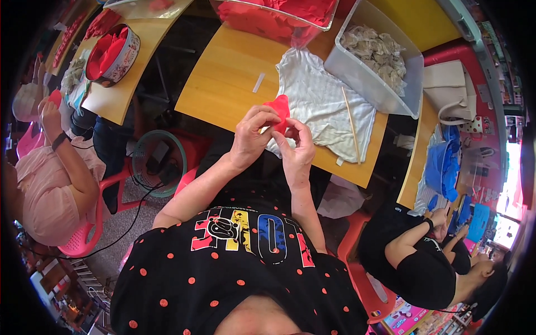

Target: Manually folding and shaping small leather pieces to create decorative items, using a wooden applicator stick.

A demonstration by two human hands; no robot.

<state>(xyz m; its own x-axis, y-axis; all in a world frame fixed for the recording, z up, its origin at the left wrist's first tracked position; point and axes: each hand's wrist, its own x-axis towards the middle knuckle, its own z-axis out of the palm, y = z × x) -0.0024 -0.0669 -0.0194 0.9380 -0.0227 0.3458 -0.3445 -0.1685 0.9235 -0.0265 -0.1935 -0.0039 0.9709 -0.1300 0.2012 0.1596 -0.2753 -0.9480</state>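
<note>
A small, thin red piece (281, 107), soft-looking and rounded at its upper end, is held up between my two hands over the near part of the table. My left hand (252, 134) pinches its left side with thumb and fingers. From the right, my right hand (297, 149) grips its lower edge, the fingertips close to those of the left. Just beyond and to the right, a wrinkled white cloth (326, 114) lies spread out, with a thin wooden stick (350, 120) across it. A short whitish strip (258, 82) rests on the bare wood to the left.
On my yellow wooden table (209, 84), a clear bin (330, 25) of red pieces stands at the back. Right of it is a translucent bin (340, 64) of crumpled beige pieces. Co-workers sit left and right. A green basket (183, 167) stands at lower left.
</note>
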